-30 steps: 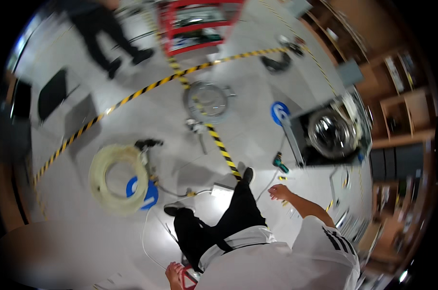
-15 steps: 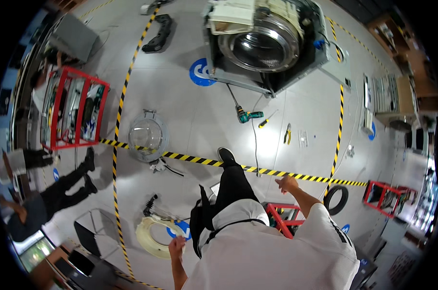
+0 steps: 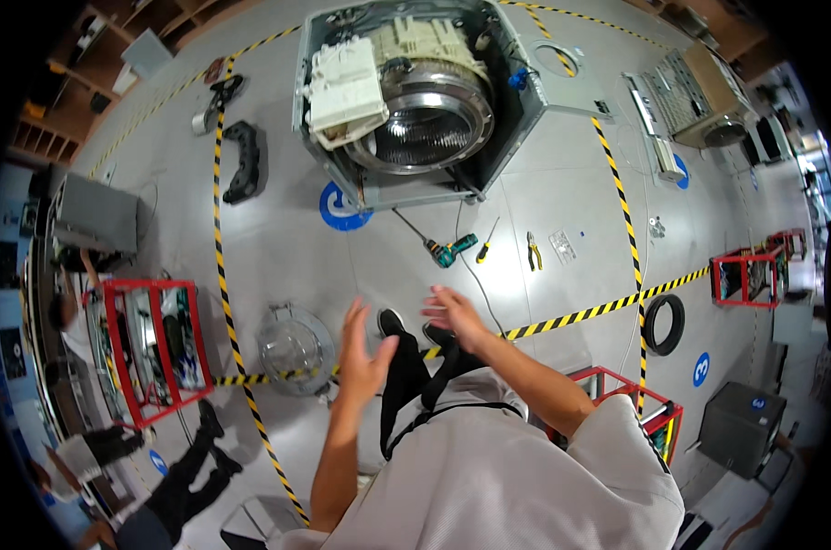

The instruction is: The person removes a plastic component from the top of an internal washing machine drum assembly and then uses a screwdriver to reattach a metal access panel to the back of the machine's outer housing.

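Observation:
Both of my hands are raised in front of me, apart and holding nothing. My left hand (image 3: pixel 365 356) has its fingers stretched out and the thumb spread. My right hand (image 3: pixel 457 316) has its fingers extended toward the left. Ahead stands an opened washing machine (image 3: pixel 516 137) with its steel drum (image 3: pixel 425 137) exposed and a cream plastic box (image 3: pixel 345 92) at its left. On the floor between lie a green-black power drill (image 3: pixel 448 251), a yellow-black screwdriver (image 3: pixel 484 255), pliers (image 3: pixel 532 252) and a clear packet (image 3: pixel 562 246). Left of my left hand is a round glass door (image 3: pixel 292 348).
A black curved part (image 3: pixel 241 163) lies left of the machine. Red-framed carts stand at the left (image 3: pixel 200 339), beside my right arm (image 3: pixel 617 374) and far right (image 3: pixel 745 280). A black rubber ring (image 3: pixel 665 325) lies at the right. Other people are at the lower left.
I have moved forward, and the washing machine and tools are nearer. Both hands have risen and come together in front of my body, with the fingers opened out.

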A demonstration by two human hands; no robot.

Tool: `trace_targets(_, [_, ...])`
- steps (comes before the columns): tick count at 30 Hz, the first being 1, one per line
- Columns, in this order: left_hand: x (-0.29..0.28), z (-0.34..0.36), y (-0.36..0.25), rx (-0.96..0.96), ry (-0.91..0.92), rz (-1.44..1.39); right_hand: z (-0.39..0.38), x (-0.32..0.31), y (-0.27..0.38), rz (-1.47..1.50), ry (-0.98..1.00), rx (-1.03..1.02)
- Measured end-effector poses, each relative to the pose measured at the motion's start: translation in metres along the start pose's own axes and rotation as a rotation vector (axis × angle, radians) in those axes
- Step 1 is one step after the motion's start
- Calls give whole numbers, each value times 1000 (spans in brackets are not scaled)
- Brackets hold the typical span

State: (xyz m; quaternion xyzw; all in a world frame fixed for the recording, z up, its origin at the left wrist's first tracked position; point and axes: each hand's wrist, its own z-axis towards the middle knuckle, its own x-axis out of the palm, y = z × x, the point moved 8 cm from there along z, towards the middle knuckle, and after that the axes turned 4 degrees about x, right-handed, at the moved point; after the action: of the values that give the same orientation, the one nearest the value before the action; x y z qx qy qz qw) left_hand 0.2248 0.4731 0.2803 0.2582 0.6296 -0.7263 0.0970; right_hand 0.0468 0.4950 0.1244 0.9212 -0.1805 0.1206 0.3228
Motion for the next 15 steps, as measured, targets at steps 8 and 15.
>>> trace_targets(8, [5, 40, 16, 584, -9, 171, -39, 171, 40, 266, 508, 17])
trace_targets(15, [80, 29, 195, -392, 341, -1101, -82, 173, 112, -617, 341, -763])
